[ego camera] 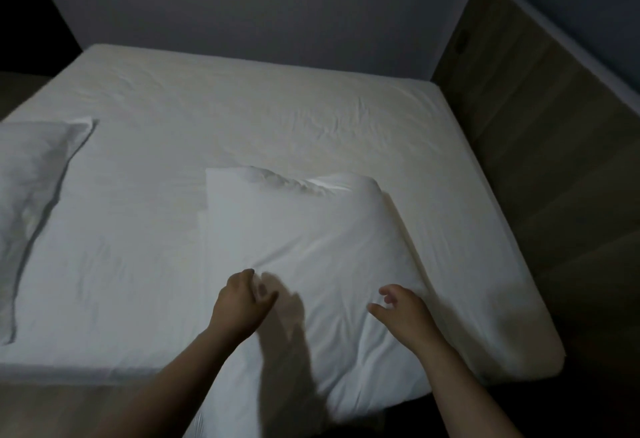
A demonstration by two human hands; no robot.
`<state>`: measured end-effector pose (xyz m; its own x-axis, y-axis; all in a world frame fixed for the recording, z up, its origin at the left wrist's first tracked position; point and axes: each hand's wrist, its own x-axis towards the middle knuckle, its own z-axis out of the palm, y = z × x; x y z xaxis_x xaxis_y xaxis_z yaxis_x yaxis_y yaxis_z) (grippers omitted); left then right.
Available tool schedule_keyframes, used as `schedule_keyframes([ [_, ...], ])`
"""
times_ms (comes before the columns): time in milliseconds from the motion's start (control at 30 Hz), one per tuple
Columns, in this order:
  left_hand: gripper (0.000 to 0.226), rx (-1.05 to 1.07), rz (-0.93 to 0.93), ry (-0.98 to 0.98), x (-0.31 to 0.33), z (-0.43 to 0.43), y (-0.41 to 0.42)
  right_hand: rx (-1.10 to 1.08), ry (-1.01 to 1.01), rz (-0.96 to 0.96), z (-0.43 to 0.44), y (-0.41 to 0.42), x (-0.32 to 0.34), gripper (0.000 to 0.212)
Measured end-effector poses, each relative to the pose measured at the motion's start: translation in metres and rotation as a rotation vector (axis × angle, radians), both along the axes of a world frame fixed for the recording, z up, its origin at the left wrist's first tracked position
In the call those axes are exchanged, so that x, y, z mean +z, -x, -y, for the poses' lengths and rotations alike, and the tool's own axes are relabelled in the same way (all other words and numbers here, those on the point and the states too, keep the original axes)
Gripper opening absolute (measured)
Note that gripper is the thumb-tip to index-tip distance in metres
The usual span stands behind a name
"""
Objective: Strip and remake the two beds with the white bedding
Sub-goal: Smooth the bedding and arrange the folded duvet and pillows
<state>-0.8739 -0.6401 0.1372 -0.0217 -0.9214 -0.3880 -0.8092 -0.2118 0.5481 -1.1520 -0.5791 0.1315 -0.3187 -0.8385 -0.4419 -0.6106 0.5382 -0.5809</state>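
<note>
White pillow [304,250] lies plump, creased on the bed [242,101].

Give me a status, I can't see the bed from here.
Left hand pinching the near pillow; right hand open above it. Second pillow at left edge. Sheet on, nothing obstructing.

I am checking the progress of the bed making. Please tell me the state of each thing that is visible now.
Bed: covered with a white fitted sheet, slightly wrinkled.
Near pillow: in a white case, lying flat, overhanging the bed's near edge.
Far pillow: cased, lying at the left side.
Left hand: fingers curled, at the near pillow.
Right hand: open, above the near pillow.
</note>
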Motion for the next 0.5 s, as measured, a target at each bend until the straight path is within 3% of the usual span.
schedule_keyframes([
  [233,0.073,0.030,-0.001,-0.062,0.001,0.025,0.005,0.048,-0.022,-0.028,0.033,0.010,0.005,0.048],
  [500,0.069,0.116,0.026,-0.072,-0.016,0.036,0.015,0.172,-0.052,-0.043,0.084,0.035,-0.006,0.053],
])
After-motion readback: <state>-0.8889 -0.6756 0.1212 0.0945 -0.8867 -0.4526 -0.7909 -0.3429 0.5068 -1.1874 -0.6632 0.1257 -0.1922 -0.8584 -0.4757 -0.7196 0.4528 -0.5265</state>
